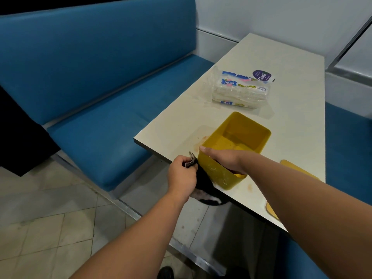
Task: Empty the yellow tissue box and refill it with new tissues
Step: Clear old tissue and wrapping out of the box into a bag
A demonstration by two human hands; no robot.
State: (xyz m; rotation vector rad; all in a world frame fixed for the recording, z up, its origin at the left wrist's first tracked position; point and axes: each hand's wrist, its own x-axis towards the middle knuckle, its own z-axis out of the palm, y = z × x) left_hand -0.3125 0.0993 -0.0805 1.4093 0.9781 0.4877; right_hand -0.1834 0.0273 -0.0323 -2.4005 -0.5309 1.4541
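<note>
The yellow tissue box (pixel 241 137) stands open-topped near the table's front-left corner, with nothing visible inside it. My right hand (pixel 223 159) grips its near rim, thumb outside and fingers inside. My left hand (pixel 182 173) is closed on a dark cloth (pixel 203 184) that hangs over the table edge beside the box. A sealed pack of paper towels (pixel 240 90) lies farther back on the table. The box's yellow lid (pixel 296 168) lies flat at the right, partly hidden by my right forearm.
The white table (pixel 291 57) has reddish stains near the box. A purple and white sticker or wrapper (pixel 262 75) lies behind the pack. Blue padded benches (pixel 100 77) flank the table on both sides. Tiled floor lies at the lower left.
</note>
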